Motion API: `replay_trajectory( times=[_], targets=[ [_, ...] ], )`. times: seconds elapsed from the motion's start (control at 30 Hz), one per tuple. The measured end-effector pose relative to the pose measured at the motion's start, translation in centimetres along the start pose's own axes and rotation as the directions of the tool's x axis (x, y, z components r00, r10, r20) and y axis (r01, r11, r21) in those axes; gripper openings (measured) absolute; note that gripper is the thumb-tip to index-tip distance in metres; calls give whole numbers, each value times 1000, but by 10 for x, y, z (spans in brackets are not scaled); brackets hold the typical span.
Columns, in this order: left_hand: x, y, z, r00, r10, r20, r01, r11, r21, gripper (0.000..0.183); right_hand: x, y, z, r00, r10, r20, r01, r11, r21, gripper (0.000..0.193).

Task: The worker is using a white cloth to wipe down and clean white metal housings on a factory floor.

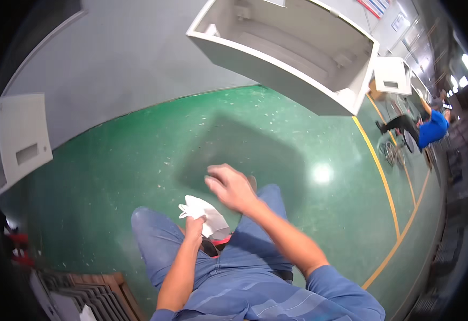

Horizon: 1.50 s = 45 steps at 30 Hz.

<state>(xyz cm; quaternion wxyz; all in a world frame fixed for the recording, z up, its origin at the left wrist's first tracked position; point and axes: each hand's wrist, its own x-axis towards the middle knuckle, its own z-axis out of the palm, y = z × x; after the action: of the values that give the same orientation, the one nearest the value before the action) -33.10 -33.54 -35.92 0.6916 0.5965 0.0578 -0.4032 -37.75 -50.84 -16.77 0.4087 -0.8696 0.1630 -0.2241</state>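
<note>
My left hand is closed around a crumpled white cloth, held low between my knees. One end of the cloth sticks out in narrow points like glove fingers; whether it is a glove I cannot tell. My right hand hovers over my right knee, a little apart from the cloth. Its fingers are loosely bent, slightly blurred, with the thumb apart and nothing seen in them. Ahead and above hangs a light grey open box-shaped housing, touched by neither hand.
A pale panel with a rectangular cutout hangs at the far left. Stacked grey sheet parts lie at lower left. Yellow lines cross the green floor on the right. Beyond them, a person in blue is beside another pale housing.
</note>
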Motion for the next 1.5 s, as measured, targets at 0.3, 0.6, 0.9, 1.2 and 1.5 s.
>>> replay_trajectory(
  times=[0.3,0.6,0.9,1.2,1.5],
  targets=[
    [-3,2,7,999,-45,-15,42,989,-139,39,234,-95,-87,856,-516,-42,281,531,-799,31],
    [-7,-2,-1,995,-76,-61,76,997,13,44,295,18,-100,994,-51,-97,-54,537,-842,46],
    [-7,-3,10,997,-76,-30,78,994,71,48,210,-24,-96,993,-111,-36,36,587,-809,41],
    [-23,15,6,995,-102,3,101,989,-107,51,173,-113,-98,993,-84,79,111,876,-470,54],
    [-8,-2,-5,998,40,-41,-45,989,-140,48,137,-121,-68,998,56,24,-52,986,-161,51]
  ],
)
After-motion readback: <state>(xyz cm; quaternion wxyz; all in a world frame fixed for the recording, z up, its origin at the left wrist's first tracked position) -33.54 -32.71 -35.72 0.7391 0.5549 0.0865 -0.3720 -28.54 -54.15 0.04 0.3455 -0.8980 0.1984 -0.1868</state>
